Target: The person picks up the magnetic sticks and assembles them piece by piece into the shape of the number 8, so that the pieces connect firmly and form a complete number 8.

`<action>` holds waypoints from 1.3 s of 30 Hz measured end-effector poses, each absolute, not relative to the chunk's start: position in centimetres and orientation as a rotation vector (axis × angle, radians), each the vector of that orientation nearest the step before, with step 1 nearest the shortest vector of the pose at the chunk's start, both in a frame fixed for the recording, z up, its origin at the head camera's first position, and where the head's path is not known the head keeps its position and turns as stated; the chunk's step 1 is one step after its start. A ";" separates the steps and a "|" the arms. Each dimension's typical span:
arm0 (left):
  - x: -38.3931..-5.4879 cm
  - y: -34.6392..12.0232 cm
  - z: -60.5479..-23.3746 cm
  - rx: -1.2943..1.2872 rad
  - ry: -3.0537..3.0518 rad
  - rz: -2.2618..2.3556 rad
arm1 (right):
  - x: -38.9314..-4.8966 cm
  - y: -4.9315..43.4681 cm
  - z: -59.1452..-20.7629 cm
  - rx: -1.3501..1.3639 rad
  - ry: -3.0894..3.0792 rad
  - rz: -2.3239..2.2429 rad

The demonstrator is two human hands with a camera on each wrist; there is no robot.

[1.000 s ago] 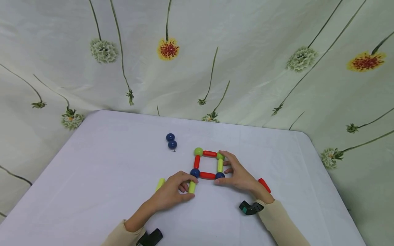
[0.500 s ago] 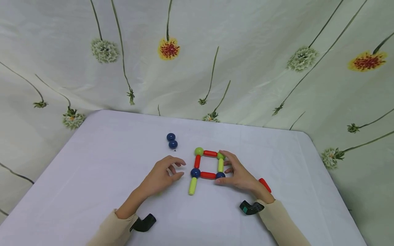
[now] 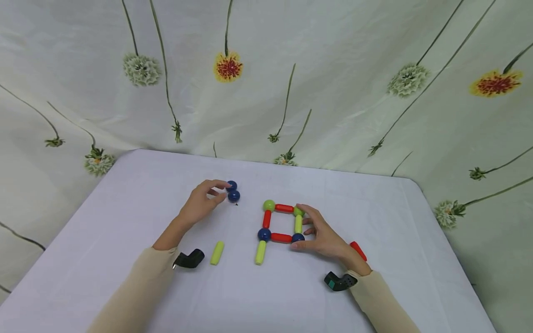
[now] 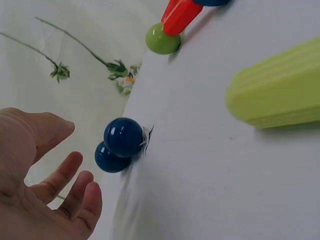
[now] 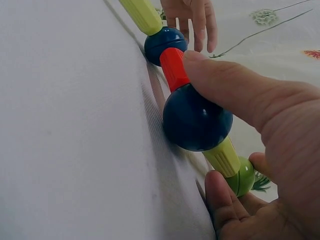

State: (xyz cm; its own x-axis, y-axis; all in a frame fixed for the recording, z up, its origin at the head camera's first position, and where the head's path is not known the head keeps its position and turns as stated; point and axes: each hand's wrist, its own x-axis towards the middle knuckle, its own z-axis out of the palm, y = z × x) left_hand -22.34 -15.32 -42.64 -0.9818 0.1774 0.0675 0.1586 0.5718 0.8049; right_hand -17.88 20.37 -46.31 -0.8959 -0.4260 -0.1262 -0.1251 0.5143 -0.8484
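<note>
On the white table lies a square frame of rods and balls (image 3: 281,237), with red rods on three sides and a yellow-green rod on the right. A further yellow-green rod (image 3: 260,253) extends toward the near side from its near-left blue ball (image 3: 264,234). My right hand (image 3: 326,238) grips the frame's right side, thumb by the near-right blue ball (image 5: 197,117) and fingers around the green ball (image 5: 243,177). My left hand (image 3: 199,203) reaches two touching blue balls (image 3: 234,196); in the left wrist view its spread fingers stand apart from them.
A loose yellow-green rod (image 3: 217,253) lies left of the frame. Beside my right wrist is a loose red rod (image 3: 358,250), partly hidden by the arm. A flower-printed cloth (image 3: 333,115) hangs behind the table's far edge.
My left hand has let go of the near yellow-green rod and moved away to the far left, up to the two blue balls. My right hand stays at the frame.
</note>
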 end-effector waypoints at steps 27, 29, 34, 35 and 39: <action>-27.7 -15.5 -45.0 0.111 2.484 1.567 | -17.9 20.3 -46.2 -0.459 2.433 -1.326; -27.7 -15.4 -45.1 0.107 2.487 1.574 | -17.8 20.3 -46.1 -0.457 2.438 -1.327; -27.6 -15.2 -45.2 0.112 2.486 1.584 | -17.7 20.3 -45.9 -0.451 2.438 -1.326; -27.6 -15.2 -45.2 0.118 2.492 1.580 | -17.7 20.2 -45.9 -0.451 2.438 -1.325; -27.4 -14.8 -45.1 0.129 2.536 1.554 | -17.7 20.3 -46.0 -0.453 2.434 -1.330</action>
State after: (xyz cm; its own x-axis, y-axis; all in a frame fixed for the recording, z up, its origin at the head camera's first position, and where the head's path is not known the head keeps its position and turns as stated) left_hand -27.38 -14.84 -45.11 -0.9827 0.1590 -0.0951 -0.0125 0.4551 0.8904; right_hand -17.71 20.27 -46.05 -0.8952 -0.4253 -0.1332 -0.1175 0.5136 -0.8499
